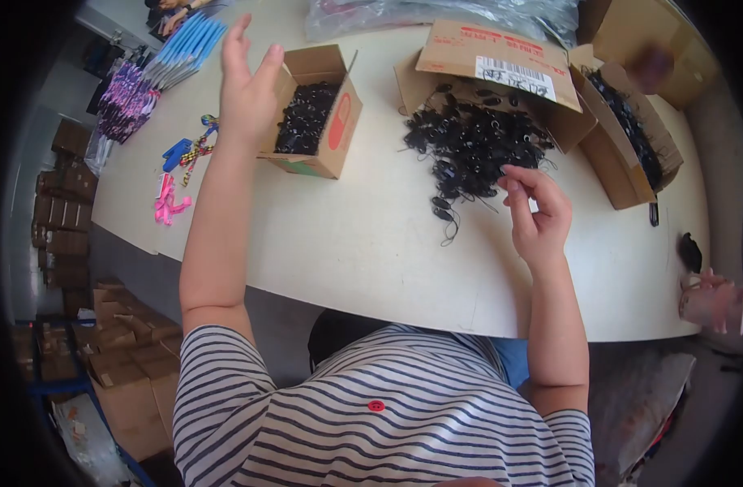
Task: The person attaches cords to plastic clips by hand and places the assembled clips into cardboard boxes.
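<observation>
On a white tabletop (363, 252), a small open brown cardboard box (349, 134) is seen upper left of centre, filled with small black pieces (309, 114). Beside it, the left hand (250, 89) is raised with fingers spread. Right of centre, a loose heap of small black corded pieces (481, 134) is partly overhung by a brown carton flap with a white barcode label (461, 55). At the heap's lower right edge, the right hand (543, 213) is placed, thumb and fingertips brought close; whether anything is pinched cannot be told.
</observation>
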The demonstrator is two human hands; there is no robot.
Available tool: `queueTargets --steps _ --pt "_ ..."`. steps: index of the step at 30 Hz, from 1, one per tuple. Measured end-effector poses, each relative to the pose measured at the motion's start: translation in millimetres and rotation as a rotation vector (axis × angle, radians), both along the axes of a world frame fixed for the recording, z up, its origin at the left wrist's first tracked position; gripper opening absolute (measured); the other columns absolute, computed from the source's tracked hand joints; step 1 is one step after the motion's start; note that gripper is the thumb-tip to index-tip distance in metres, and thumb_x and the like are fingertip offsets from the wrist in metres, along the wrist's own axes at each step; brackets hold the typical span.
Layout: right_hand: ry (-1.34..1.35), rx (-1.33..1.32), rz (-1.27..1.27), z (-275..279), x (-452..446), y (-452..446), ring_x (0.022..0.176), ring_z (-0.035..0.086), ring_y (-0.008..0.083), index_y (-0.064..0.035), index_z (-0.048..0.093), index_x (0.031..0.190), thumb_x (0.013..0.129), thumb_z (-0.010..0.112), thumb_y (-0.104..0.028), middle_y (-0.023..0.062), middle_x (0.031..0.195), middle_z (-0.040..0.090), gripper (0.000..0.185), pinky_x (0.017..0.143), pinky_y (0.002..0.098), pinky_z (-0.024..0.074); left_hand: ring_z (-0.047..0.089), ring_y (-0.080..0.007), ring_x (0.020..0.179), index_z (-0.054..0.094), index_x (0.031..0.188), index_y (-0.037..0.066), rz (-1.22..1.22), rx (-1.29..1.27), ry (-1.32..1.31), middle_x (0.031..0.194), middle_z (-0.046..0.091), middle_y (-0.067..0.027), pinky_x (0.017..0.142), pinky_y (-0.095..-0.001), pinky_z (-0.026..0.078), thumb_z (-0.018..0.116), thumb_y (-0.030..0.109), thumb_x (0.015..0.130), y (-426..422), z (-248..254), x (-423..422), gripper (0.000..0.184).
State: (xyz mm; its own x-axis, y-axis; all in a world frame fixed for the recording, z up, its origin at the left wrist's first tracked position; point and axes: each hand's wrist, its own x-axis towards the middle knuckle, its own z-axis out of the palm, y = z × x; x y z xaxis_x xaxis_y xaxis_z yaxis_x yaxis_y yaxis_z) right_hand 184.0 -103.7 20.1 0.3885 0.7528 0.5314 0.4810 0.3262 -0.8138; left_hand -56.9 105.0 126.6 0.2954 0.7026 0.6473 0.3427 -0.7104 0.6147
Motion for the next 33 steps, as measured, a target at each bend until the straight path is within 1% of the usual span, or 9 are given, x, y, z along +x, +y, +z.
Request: queueTargets --steps 1,3,5,7,10,16,22,31,33 --pt "0.001 -0.005 -0.006 -0.3 0.3 0.1 0.062 0.058 0.0114 0.0021 0.062 0.089 0.079 0.055 0.006 0.0073 0.072 0.061 0.012 0.056 0.0207 0.0440 0.041 -0.0213 0.118 0.031 0.132 0.006 0.032 0.130 0.047 0.130 0.039 -0.0134 0.100 -0.0335 0.030 0.048 0.010 0.089 -7.4 -3.8 2.9 0.046" --pt "-0.007 -0.011 -0.009 -1.1 0.9 0.8 0.062 0.058 0.0115 0.0018 0.062 0.089 0.079 0.055 0.006 0.0074 0.073 0.061 0.013 0.056 0.0208 0.0442 0.050 -0.0190 0.102 0.054 0.107 0.004 -0.213 -0.046 -0.208 0.107 0.056 -0.0075 0.093 -0.0341 0.035 0.054 0.000 0.080 -46.6 -20.4 20.9 0.027" --pt "-0.027 -0.012 -0.004 -2.0 1.5 1.0 0.062 0.058 0.0117 0.0013 0.062 0.089 0.078 0.056 0.006 0.0075 0.073 0.061 0.013 0.056 0.0211 0.0444 0.052 -0.0224 0.096 0.059 0.091 0.003 -0.495 0.211 0.276 0.100 0.056 -0.0069 0.083 -0.0328 0.041 0.055 -0.004 0.079 -62.5 -39.3 21.2 0.016" --pt "-0.034 -0.035 -0.004 -1.9 1.1 1.2 0.063 0.059 0.0122 0.0009 0.062 0.088 0.078 0.055 0.005 0.0077 0.074 0.062 0.013 0.057 0.0215 0.0448 0.049 -0.0253 0.094 0.060 0.080 0.003 -0.527 0.182 0.520 0.095 0.052 -0.0073 0.083 -0.0350 0.039 0.058 -0.003 0.074 -86.4 -59.7 37.2 0.009" --pt "-0.023 -0.060 0.000 -2.9 0.7 1.4 0.064 0.060 0.0132 0.0003 0.062 0.088 0.079 0.055 0.005 0.0078 0.074 0.062 0.013 0.057 0.0222 0.0455 0.046 -0.0265 0.097 0.060 0.087 0.005 -0.509 -0.035 0.613 0.094 0.050 -0.0065 0.087 -0.0366 0.035 0.062 0.001 0.073 -99.8 -90.4 45.6 0.015" --pt "-0.035 -0.083 0.015 -5.0 0.7 2.3 0.064 0.060 0.0142 0.0000 0.062 0.088 0.079 0.055 0.005 0.0081 0.074 0.062 0.013 0.056 0.0231 0.0459 0.043 -0.0255 0.101 0.059 0.096 0.008 -0.435 -0.136 0.704 0.096 0.049 -0.0068 0.090 -0.0365 0.031 0.065 0.007 0.072 -109.5 -106.3 56.6 0.025" --pt "-0.035 -0.115 0.036 -6.6 0.6 3.3 0.063 0.059 0.0140 -0.0001 0.063 0.088 0.078 0.055 0.005 0.0082 0.072 0.061 0.013 0.054 0.0230 0.0456 0.044 -0.0250 0.101 0.056 0.085 0.006 -0.420 -0.191 0.750 0.094 0.050 -0.0062 0.086 -0.0361 0.032 0.067 0.010 0.072 -109.5 -114.7 56.5 0.018" --pt "-0.124 -0.140 0.177 0.6 -9.9 2.2 0.069 0.059 0.0184 0.0004 0.062 0.090 0.074 0.060 0.003 0.0104 0.080 0.061 0.017 0.058 0.0267 0.0467 0.054 -0.0203 0.068 0.057 0.084 0.004 -0.428 -0.218 0.542 0.077 0.058 -0.0041 0.077 -0.0338 0.036 0.063 0.010 0.074 -118.5 -106.3 57.2 0.013" --pt "-0.161 -0.110 0.217 -0.6 -13.3 3.6 0.072 0.059 0.0214 0.0006 0.062 0.091 0.072 0.061 0.002 0.0112 0.081 0.060 0.018 0.060 0.0287 0.0472 0.055 -0.0193 0.071 0.058 0.085 0.003 -0.453 -0.219 0.496 0.078 0.058 -0.0053 0.074 -0.0322 0.039 0.063 0.008 0.074 -118.6 -105.5 59.2 0.012"
